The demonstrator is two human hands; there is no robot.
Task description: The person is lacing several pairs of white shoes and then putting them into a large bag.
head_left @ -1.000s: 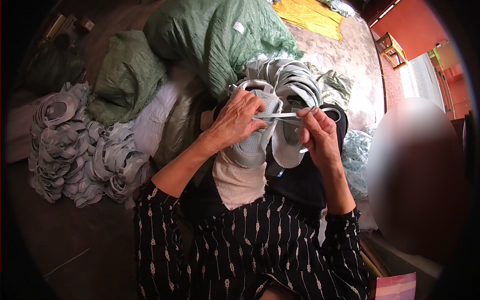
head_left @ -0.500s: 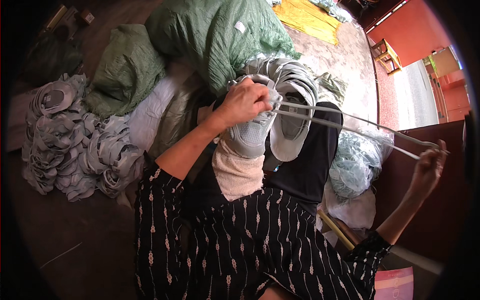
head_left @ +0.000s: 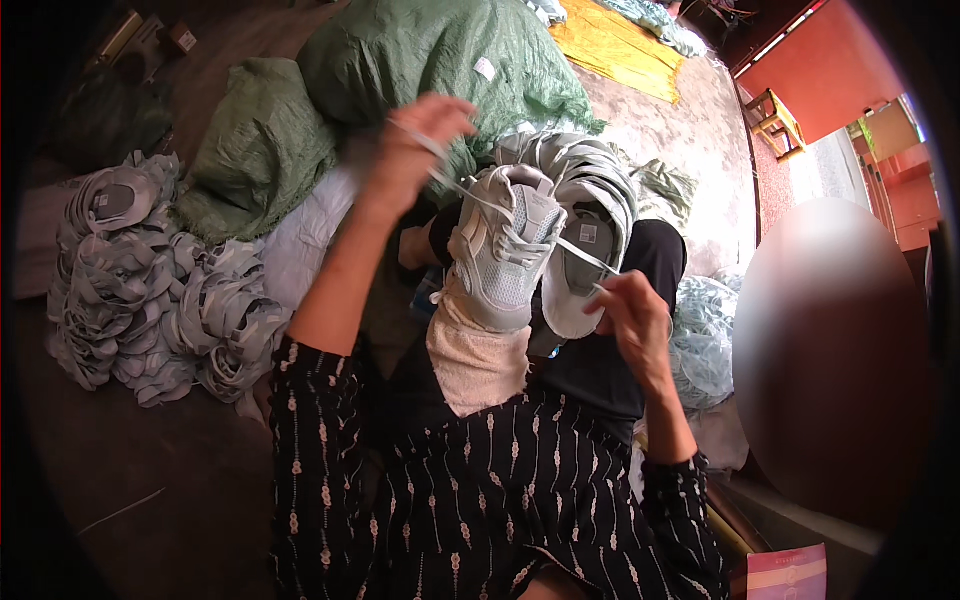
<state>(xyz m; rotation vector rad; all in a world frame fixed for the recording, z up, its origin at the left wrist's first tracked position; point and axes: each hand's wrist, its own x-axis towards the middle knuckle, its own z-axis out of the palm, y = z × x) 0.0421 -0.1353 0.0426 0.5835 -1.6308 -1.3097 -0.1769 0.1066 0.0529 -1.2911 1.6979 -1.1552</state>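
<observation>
Over the wearer's lap (head_left: 605,375), a light-grey mesh sneaker (head_left: 500,270) lies between the two hands, toe toward the wearer and collar away, its long axis leaning slightly right at the collar end. Left hand (head_left: 410,150): positioned beyond and to the left of the collar. Right hand (head_left: 638,315): positioned to the right of the toe half, above a neighbouring grey shoe upper (head_left: 568,312); contact with that upper cannot be determined. White shoelace (head_left: 588,257) strands extend from the lacing area to both hands, so the line joining the hands crosses the sneaker's long axis diagonally. In this view, the right hand is nearer the lacing area. Right fingers: pinched together on one strand. Left fingers: holding the opposite strand; blur obscures the exact fingertip contact. Cream cloth (head_left: 480,365) lies below the toe.
</observation>
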